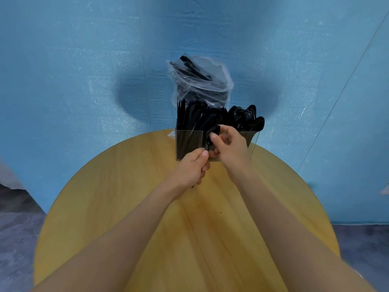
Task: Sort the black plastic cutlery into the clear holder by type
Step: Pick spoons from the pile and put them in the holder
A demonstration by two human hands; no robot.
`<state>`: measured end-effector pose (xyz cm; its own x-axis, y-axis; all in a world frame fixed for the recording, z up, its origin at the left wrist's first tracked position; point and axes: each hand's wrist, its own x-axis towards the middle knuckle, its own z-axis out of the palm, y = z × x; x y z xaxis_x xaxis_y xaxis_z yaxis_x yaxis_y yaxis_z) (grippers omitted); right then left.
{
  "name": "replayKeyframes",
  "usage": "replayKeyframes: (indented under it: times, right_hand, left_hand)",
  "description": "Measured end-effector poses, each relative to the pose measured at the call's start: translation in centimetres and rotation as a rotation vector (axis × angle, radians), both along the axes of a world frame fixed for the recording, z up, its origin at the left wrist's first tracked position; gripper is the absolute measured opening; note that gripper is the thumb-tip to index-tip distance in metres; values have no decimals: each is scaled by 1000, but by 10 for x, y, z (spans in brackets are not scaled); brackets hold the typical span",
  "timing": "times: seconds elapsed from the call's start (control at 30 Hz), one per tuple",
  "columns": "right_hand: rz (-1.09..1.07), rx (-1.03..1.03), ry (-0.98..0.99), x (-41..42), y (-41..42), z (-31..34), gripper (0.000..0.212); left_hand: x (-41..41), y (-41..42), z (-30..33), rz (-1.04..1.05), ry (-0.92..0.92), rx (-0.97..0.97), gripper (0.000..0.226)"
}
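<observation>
The right hand (228,147) pinches the top of a black spoon (212,133) between thumb and fingers. The left hand (194,167) is curled round the handles of a small bunch of cutlery (192,185), just in front of the clear holder (189,144) at the table's (105,186) far edge. The holder is crowded: upright forks or knives on the left, spoons (248,119) on the right. A clear bag (200,81) with more cutlery stands behind it. The step seems to be pulling one piece from the bunch; next it likely goes into the spoon side.

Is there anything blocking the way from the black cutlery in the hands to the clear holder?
Nothing visible: both hands hold the black plastic cutlery right before the clear holder, whose top stays open though crowded.
</observation>
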<state>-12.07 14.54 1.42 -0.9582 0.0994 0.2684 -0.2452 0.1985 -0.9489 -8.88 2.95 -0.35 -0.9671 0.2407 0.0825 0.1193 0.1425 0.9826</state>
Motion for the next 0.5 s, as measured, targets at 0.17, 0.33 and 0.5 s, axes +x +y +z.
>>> replayKeyframes:
  times: [0.17, 0.33, 0.5]
  right_hand:
    - [70, 74, 42, -9, 44, 20, 6]
    - [-96, 24, 92, -19, 76, 27, 9]
    - [-376, 11, 249, -36, 105, 46, 4]
  left_hand:
    - [-16, 15, 20, -118, 37, -139, 33]
    - [-35, 42, 36, -52, 214, -366, 31]
    - [-52, 52, 30, 149, 509, -676, 39]
